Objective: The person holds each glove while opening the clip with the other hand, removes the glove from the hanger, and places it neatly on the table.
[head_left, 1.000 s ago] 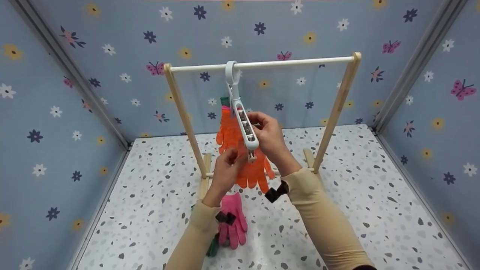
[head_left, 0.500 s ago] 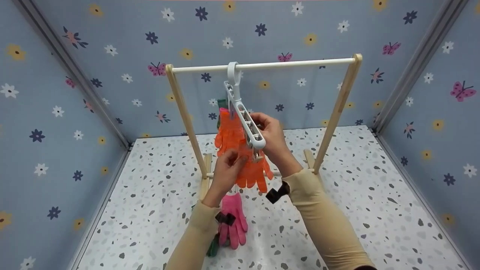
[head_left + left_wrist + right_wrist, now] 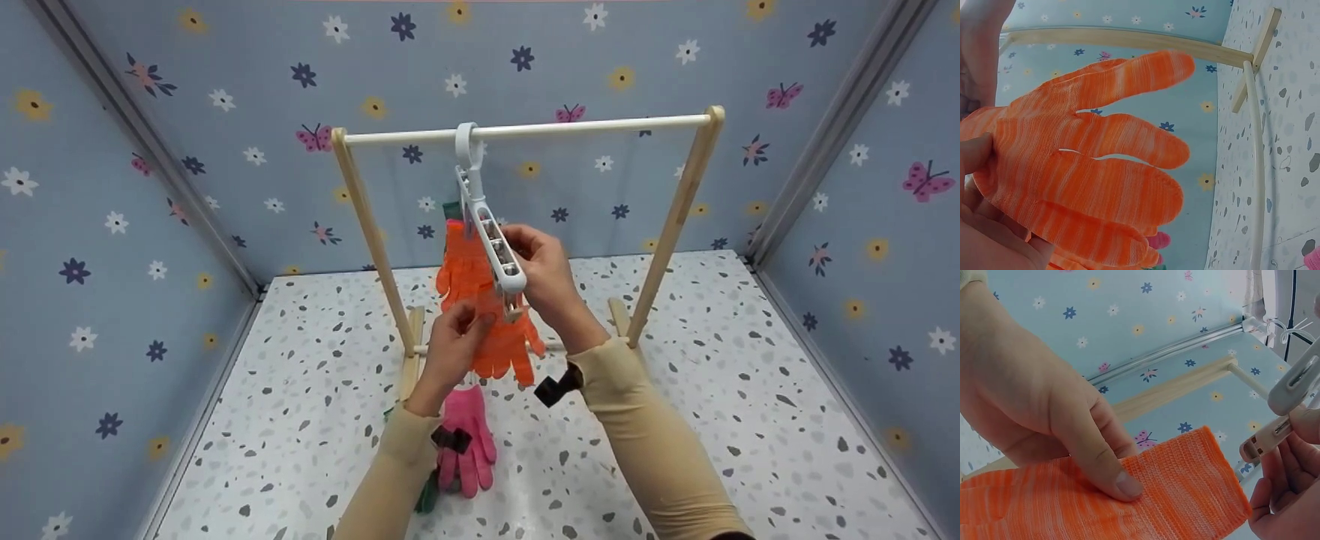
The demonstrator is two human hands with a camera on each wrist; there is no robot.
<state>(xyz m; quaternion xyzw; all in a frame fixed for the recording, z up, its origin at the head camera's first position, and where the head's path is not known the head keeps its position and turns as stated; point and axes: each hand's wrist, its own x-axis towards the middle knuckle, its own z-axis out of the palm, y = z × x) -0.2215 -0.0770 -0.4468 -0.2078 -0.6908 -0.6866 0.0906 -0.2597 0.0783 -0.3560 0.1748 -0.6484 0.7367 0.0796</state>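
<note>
White plastic slotted-arm hanger (image 3: pixel 478 204), hooked over a white rod (image 3: pixel 585 127) on a pale wooden rack (image 3: pixel 373 240); against the frame half a second ago, its near end has swung slightly left; a streaked orange knitted glove (image 3: pixel 461 262), hanging under the far part, shifts slightly right; both hands hold practically the same places.

Second streaked orange knitted glove (image 3: pixel 501 349), fingers downward, below the hanger's near end; pinched by the left hand (image 3: pixel 450 341) between thumb and fingers near the cuff; right hand (image 3: pixel 547 274) pinches a pale plastic clip (image 3: pixel 1266 439), just beside the cuff, a strip of wall showing between them.

Hidden or cut off: right fingertips, behind the hanger in the head view; the held cuff and both hands, cropped at the left wrist view's edge; a green cuff (image 3: pixel 451 211), mostly behind the hanging glove; a dark green knitted piece (image 3: pixel 427 495), largely under a pink knitted glove (image 3: pixel 469 469), itself partly covered by a black wrist fitting (image 3: pixel 452 439).

Edges and room: white speckled tabletop (image 3: pixel 712 420), bounded left, right and behind by blue floral walls (image 3: pixel 525 30); rod's longer stretch runs right of the hook; beige right sleeve (image 3: pixel 645 420) beside the right post's foot.
</note>
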